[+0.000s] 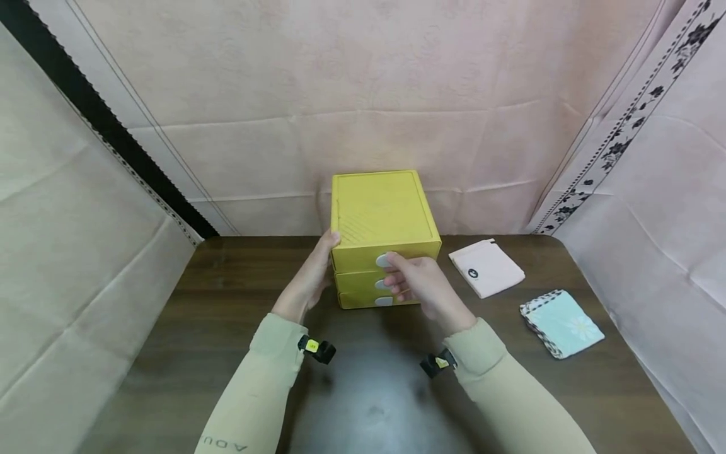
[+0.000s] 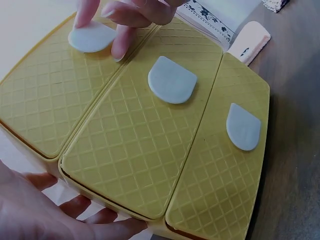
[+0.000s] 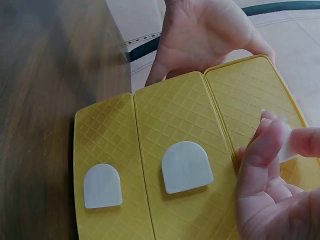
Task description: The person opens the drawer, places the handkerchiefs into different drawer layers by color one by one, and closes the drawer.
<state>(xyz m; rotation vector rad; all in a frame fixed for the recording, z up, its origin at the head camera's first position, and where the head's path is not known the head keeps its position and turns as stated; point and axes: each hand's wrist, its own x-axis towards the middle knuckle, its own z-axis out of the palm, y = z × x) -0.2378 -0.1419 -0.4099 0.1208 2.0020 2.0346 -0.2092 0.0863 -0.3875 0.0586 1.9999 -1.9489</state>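
A yellow three-drawer box (image 1: 386, 208) stands on the table, its three drawer fronts closed, each with a rounded white tab. My right hand (image 1: 418, 280) is at the top drawer, thumb and fingers pinching its white tab (image 3: 286, 145). Below it, the middle tab (image 2: 172, 80) and the bottom tab (image 2: 243, 127) are untouched. My left hand (image 1: 309, 277) steadies the box's left side, the thumb near the top edge; in the left wrist view its fingers (image 2: 102, 216) lie stretched along that side wall.
Right of the box lies a folded white cloth (image 1: 486, 268) with a small dark emblem. Nearer the table's right edge is a folded light-blue cloth (image 1: 567, 325) with a checkered border. Pale fabric (image 1: 317, 75) hangs behind and on both sides of the dark wooden table (image 1: 368, 391).
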